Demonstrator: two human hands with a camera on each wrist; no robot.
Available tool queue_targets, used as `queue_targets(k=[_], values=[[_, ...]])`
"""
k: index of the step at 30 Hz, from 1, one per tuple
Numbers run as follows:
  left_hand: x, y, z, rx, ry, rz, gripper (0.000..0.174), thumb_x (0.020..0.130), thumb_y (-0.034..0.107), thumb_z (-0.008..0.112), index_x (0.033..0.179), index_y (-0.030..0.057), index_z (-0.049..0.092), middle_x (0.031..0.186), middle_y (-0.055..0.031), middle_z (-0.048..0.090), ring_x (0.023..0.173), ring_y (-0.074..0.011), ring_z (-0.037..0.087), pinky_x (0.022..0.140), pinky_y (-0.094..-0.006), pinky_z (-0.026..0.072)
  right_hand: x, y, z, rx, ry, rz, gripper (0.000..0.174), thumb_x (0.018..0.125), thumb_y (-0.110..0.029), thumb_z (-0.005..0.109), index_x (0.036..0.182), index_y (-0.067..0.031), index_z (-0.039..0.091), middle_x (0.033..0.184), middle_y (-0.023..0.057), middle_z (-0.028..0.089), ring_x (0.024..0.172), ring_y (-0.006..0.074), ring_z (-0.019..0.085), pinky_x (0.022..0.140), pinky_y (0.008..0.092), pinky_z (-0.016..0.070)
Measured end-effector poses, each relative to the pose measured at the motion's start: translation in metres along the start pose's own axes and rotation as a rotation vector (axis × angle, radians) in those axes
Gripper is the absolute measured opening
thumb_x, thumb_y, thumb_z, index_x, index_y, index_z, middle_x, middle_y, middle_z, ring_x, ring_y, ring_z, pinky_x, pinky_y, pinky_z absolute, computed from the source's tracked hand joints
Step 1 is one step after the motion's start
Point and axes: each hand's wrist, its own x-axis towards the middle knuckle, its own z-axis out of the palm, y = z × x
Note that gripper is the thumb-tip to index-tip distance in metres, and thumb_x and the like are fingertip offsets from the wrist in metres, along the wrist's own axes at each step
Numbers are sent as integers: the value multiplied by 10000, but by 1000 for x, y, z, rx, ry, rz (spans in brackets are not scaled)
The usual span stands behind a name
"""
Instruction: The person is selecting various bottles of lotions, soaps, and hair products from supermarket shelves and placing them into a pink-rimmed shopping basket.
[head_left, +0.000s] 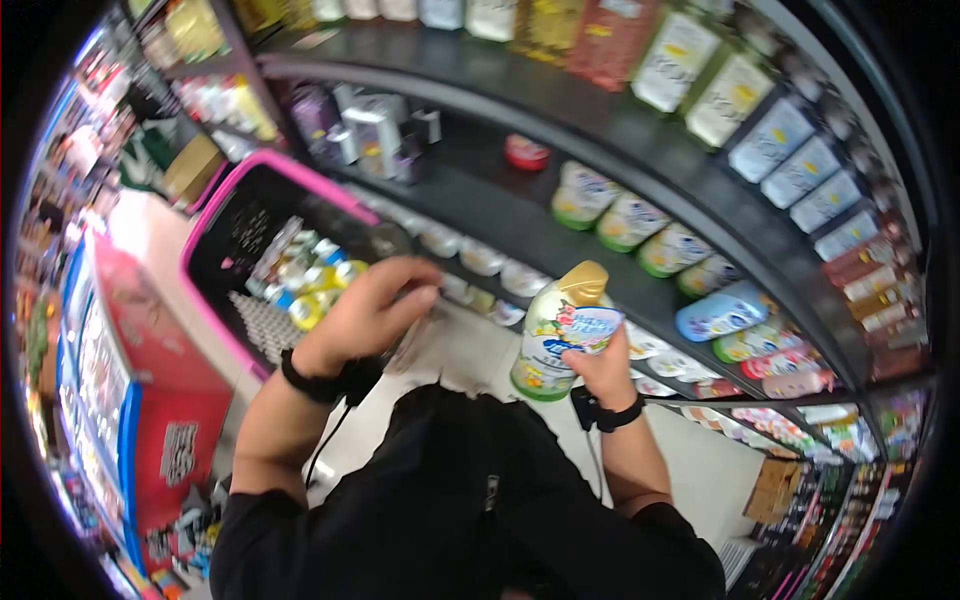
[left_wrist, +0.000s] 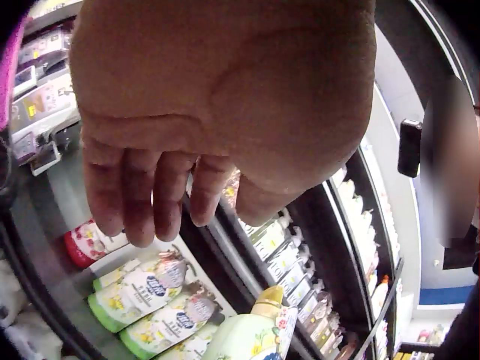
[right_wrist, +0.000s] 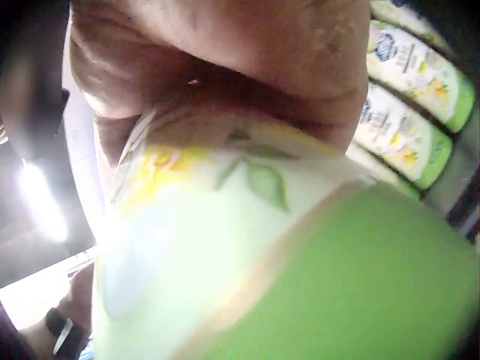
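Note:
My right hand [head_left: 608, 372] grips a pale green-and-white floral detergent bottle [head_left: 543, 350] with a gold cap, held upright in front of my body. Close up, the right wrist view shows that hand wrapped about the bottle [right_wrist: 247, 255], its green base towards the camera. My left hand [head_left: 375, 305] holds nothing; it hovers by the near rim of a black shopping basket [head_left: 250, 360] with a pink edge. Its fingers hang loosely bent below the palm [left_wrist: 217, 82] in the left wrist view. Small yellow and blue-capped bottles [head_left: 318, 285] lie inside the basket.
Similar bottles [head_left: 632, 222] stand on the dark shelf ahead, beside a red-lidded item [head_left: 527, 152] and a blue bottle lying down [head_left: 722, 316]. Another shelf above carries boxed bottles [head_left: 677, 65]. At left is a red display bin [head_left: 180, 450] with a blue edge.

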Motion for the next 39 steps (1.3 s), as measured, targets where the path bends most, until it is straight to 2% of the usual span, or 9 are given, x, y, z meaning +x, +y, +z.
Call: queue_targets(k=[7,14,18,19,21,28,31,34,39], values=[[-13,39,-86,-386,-123,11,565,1021,446,580,1276,-59,574,1076,-79,665,990,-136,617,892,-298,498,45,-38,121,-241,-345,-170,940,603,-213,972,1362,1,460,1215,119,651,1114,206,645,984,348,501],[-63,49,-155,-352,-25,145,687,980,526,612,1311,-72,548,1091,-63,662,981,-145,612,843,-312,500,74,-37,236,-143,-501,-237,921,597,-241,973,1344,-11,485,1217,114,649,1107,211,648,964,354,506],[-73,41,-200,103,-115,8,395,997,310,639,1175,-43,640,983,-94,679,916,-148,628,785,-317,511,83,-14,283,-219,-507,-196,916,581,-255,977,1328,-21,502,1159,117,678,1058,224,676,931,362,526],[-75,33,-208,35,-163,-53,284,983,226,646,1109,-29,664,924,-98,678,844,-150,636,740,-324,517,87,-6,290,-293,-511,-240,907,576,-262,975,1318,-26,510,1139,129,686,1045,243,685,915,363,534],[-78,17,-223,201,-214,-30,315,936,262,693,1083,-15,668,833,-131,686,735,-233,667,677,-356,520,89,16,302,-358,-503,-228,901,577,-261,971,1316,-27,510,1142,135,683,1047,252,685,912,361,535],[-88,-15,-222,643,-96,13,337,847,330,730,935,13,660,715,-211,668,709,-406,681,650,-470,538,89,40,337,-527,-405,-178,934,596,-299,959,1344,-25,471,1141,165,677,1044,292,690,898,388,542],[-82,-40,-220,635,-80,90,337,837,335,720,908,14,650,715,-226,665,712,-408,687,654,-486,541,89,57,341,-515,-396,-123,913,638,-317,940,1356,-30,454,1135,196,675,1062,328,686,896,401,541],[-78,-51,-207,624,-224,-104,329,843,314,664,937,-1,672,795,-221,699,764,-403,705,712,-488,559,86,46,343,-711,-406,-18,893,653,-306,932,1353,-29,453,1147,213,671,1067,351,680,896,413,539],[-81,-107,-157,622,-235,-68,382,856,376,692,992,23,640,770,-204,692,722,-417,691,664,-513,544,75,47,325,-886,-525,-12,633,781,-222,811,1302,-11,520,1207,227,639,1130,425,607,977,468,491]])
